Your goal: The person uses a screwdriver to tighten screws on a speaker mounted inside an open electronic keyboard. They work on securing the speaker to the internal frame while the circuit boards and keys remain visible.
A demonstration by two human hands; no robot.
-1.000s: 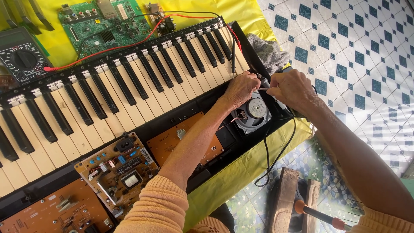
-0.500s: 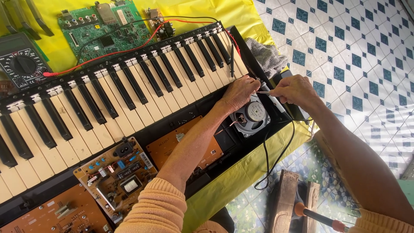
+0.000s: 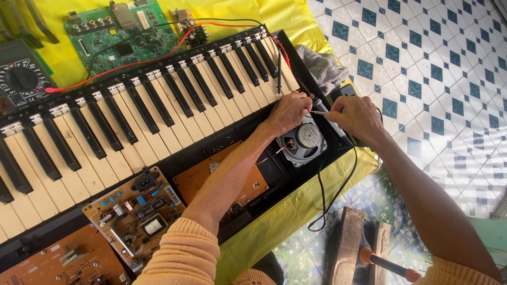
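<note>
Yellow cloth [image 3: 296,13]; hands at speaker [image 3: 302,141].

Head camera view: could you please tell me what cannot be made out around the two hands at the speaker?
- Head view: the tip of the thin tool in the right hand is hidden behind the left hand.
- The speaker terminals are covered by both hands.
- The black cable starts out of sight under the right hand.
- The orange-handled tool is cut off by the right sleeve and the bottom edge.
</note>
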